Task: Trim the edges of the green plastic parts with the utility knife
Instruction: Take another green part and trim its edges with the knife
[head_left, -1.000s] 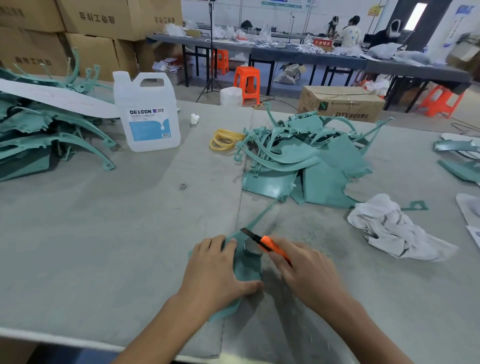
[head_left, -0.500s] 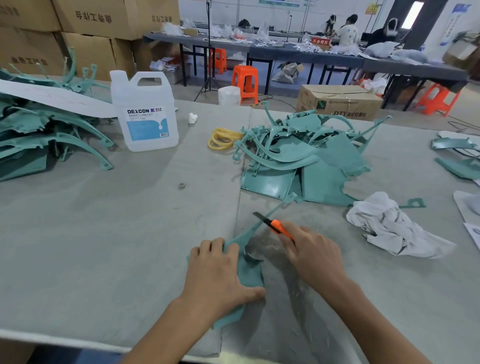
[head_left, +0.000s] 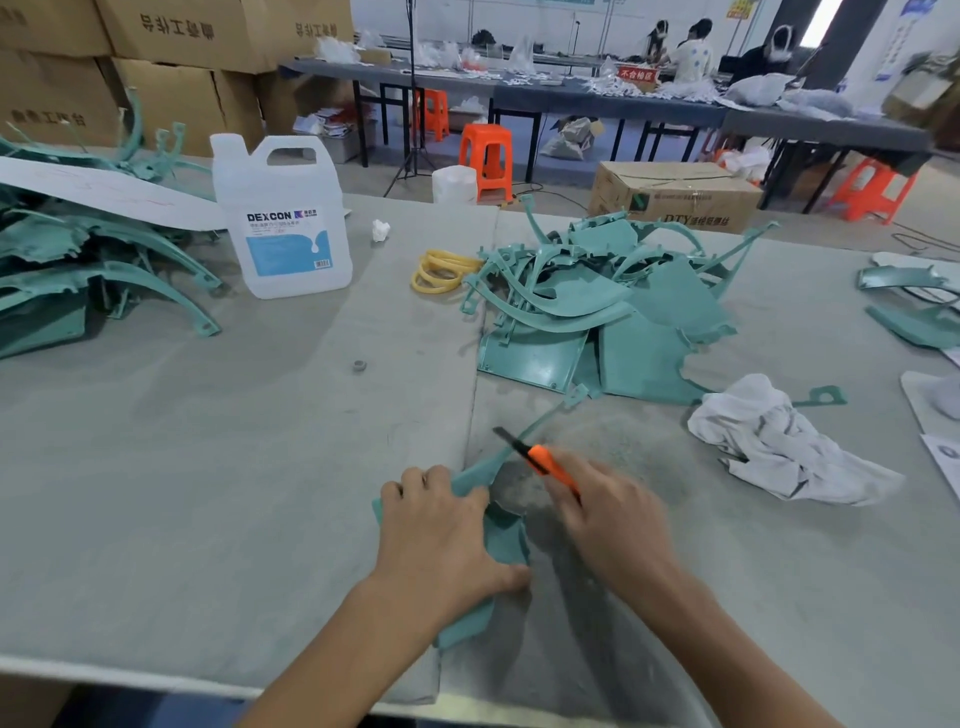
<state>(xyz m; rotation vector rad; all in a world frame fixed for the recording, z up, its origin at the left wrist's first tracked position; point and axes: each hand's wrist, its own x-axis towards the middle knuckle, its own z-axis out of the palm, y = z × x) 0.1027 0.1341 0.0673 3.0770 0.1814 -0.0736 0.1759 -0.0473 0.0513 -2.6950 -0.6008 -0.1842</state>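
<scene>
Green part (head_left: 506, 540) is lying flat on the bench (head_left: 208, 467) at lower centre of the frame. It is pinned under the left hand (head_left: 441, 535), palm down, fingers spread over the wide end and thumb stretched toward the cut side, pressing rather than gripping. This is judged to stop the part sliding or flexing under blade load. The part's thin arm is left free and runs up and to the right, so that edge is exposed for trimming. The utility knife (head_left: 550, 465) is gripped in the right hand (head_left: 608, 519), fingers closed round the orange handle. The blade is extended, angled up-left, and laid across the arm just above the left fingertips. The stroke direction appears to be away from the holding hand, which would be the safer choice. The right hand is motion-blurred, so exact blade contact cannot be confirmed. Untrimmed stock is kept within reach as a pile of green parts (head_left: 639, 332) at centre right, with a second pile (head_left: 78, 270) at far left. A white rag (head_left: 779, 447) is parked beside the work area. Versus 1.0 s ago, the knife is carried further up the frame along the arm, and the blade is shifted off the wide body onto the narrow strip. Versus 0.5 s ago, the position is nearly unchanged — likely short repeated strokes. The left hand's hold and the part's position are unchanged throughout.
</scene>
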